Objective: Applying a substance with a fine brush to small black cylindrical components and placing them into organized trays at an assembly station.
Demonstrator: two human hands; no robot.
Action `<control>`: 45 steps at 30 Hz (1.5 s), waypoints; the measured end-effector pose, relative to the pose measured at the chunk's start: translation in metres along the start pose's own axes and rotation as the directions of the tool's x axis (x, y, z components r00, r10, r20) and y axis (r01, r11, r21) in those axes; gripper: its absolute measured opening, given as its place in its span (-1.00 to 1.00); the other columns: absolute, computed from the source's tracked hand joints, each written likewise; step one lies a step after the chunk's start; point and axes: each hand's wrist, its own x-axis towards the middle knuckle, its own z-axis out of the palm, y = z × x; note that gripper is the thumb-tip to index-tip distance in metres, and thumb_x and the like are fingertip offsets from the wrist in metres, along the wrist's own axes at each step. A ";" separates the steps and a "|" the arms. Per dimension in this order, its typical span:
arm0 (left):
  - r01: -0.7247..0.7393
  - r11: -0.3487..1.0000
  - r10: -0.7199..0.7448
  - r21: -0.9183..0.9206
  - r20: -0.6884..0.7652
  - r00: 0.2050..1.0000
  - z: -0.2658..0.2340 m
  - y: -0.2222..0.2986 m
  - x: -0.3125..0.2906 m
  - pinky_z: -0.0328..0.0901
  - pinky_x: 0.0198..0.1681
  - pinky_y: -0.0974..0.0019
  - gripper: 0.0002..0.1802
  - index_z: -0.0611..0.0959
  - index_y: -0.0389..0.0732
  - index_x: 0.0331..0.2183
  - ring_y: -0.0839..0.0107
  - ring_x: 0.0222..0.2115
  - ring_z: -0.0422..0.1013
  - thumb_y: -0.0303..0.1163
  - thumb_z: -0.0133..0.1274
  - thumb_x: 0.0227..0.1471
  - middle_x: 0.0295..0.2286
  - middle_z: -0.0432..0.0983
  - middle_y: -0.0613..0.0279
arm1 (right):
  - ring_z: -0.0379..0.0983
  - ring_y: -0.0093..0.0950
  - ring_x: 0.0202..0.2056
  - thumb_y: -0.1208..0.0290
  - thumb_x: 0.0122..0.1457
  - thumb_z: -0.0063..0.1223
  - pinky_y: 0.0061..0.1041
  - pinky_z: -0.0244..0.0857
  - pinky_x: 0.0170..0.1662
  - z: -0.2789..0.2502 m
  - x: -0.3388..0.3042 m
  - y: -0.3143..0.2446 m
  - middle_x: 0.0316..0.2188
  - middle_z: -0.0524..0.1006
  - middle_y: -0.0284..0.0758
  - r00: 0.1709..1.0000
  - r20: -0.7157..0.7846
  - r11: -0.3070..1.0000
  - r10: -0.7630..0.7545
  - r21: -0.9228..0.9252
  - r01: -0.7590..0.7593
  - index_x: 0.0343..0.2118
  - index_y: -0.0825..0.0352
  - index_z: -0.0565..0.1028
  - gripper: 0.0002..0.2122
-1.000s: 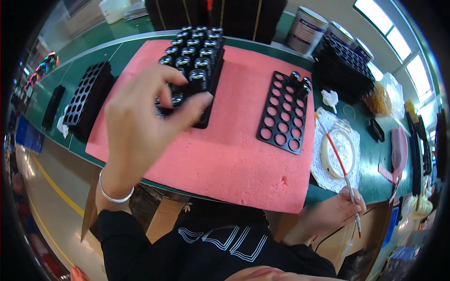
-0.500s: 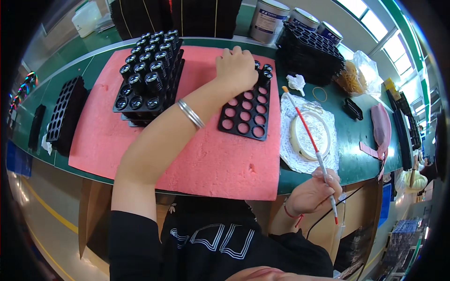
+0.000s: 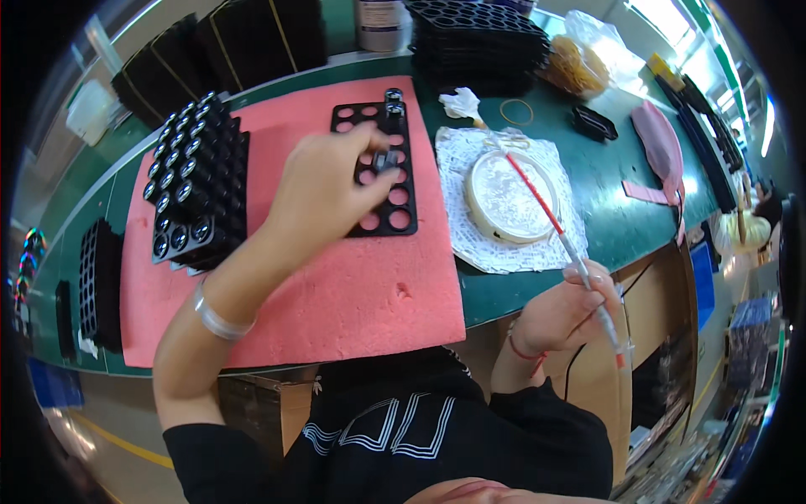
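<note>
My left hand (image 3: pixel 323 185), blurred by motion, is above a black tray (image 3: pixel 384 220) with round holes. Its thumb and fingers are closed on a small dark cylinder with a shiny end (image 3: pixel 384 160). Two black cylinders with silver tops (image 3: pixel 394 102) stand in the tray's far right corner. Farther left, a stack of black trays filled with similar cylinders (image 3: pixel 189 160) rests on the pink foam mat (image 3: pixel 336 311). My right hand (image 3: pixel 571 307) grips a thin brush (image 3: pixel 536 191) with a red and whitish handle. The brush's tip end slants over a round white dish (image 3: pixel 514 197).
The dish sits on a patterned white cloth (image 3: pixel 457 245). Behind it lie crumpled tissue (image 3: pixel 460 102) and a rubber band (image 3: pixel 516 112). Stacked black trays (image 3: pixel 474 55) stand at the back, beside a bag of rubber bands (image 3: pixel 578 67). A small black box (image 3: pixel 594 123) lies right.
The whole view has shifted. My left hand has drawn back from the tray's far end toward its middle, with a cylinder now visible between its fingers. My right hand still holds the brush.
</note>
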 end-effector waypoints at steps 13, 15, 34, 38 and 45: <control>-0.126 0.976 0.139 -0.179 0.063 0.988 -0.005 -0.033 -0.075 0.19 -0.26 0.32 -0.70 0.53 -0.21 -0.44 0.27 -0.37 0.29 -0.46 0.20 -0.38 -0.46 0.43 0.20 | 0.18 -0.59 -0.55 0.29 0.19 -0.30 -0.65 0.06 -0.48 -0.030 0.039 0.012 -0.55 0.34 -0.27 0.983 0.163 0.972 -0.079 -0.206 0.112 -0.48 0.39 0.32 -0.74; -0.145 0.974 0.158 -0.174 0.067 0.985 -0.005 -0.035 -0.075 0.18 -0.26 0.33 -0.71 0.53 -0.21 -0.44 0.28 -0.36 0.28 -0.47 0.20 -0.36 -0.46 0.43 0.21 | 0.17 -0.60 -0.55 0.29 0.19 -0.30 -0.66 0.06 -0.47 -0.028 0.038 0.010 -0.55 0.34 -0.28 0.978 0.199 0.975 -0.058 -0.199 0.098 -0.49 0.40 0.32 -0.73; 0.154 0.801 -0.045 -0.578 0.199 0.979 -0.020 -0.051 -0.074 0.19 -0.33 0.50 -0.65 0.55 -0.31 -0.42 0.55 -0.45 0.29 -0.36 0.25 -0.34 -0.53 0.40 0.29 | 0.18 -0.58 -0.44 0.32 0.17 -0.26 -0.53 0.08 -0.20 -0.009 -0.017 0.006 -0.48 0.37 -0.40 0.976 0.176 0.649 0.129 0.729 -0.217 -0.35 0.33 0.41 -0.79; 0.095 0.746 -0.007 -0.659 0.134 0.991 -0.014 -0.056 -0.078 0.21 -0.37 0.52 -0.64 0.55 -0.35 -0.46 0.57 -0.48 0.30 -0.32 0.26 -0.34 -0.56 0.41 0.29 | 0.18 -0.54 -0.43 0.30 0.16 -0.24 -0.56 0.06 -0.30 -0.007 -0.024 0.000 -0.49 0.39 -0.37 0.957 0.289 0.776 -0.018 0.608 -0.169 -0.34 0.34 0.40 -0.78; 0.246 0.620 -0.079 -0.745 0.253 0.964 -0.020 -0.057 -0.082 0.21 -0.38 0.58 -0.71 0.55 -0.34 -0.41 0.65 -0.49 0.36 -0.40 0.22 -0.26 -0.51 0.49 0.29 | 0.15 -0.55 -0.51 0.27 0.16 -0.21 -0.57 0.01 -0.45 -0.006 -0.029 0.005 -0.57 0.39 -0.34 0.936 0.345 0.827 -0.068 0.544 -0.141 -0.37 0.37 0.37 -0.76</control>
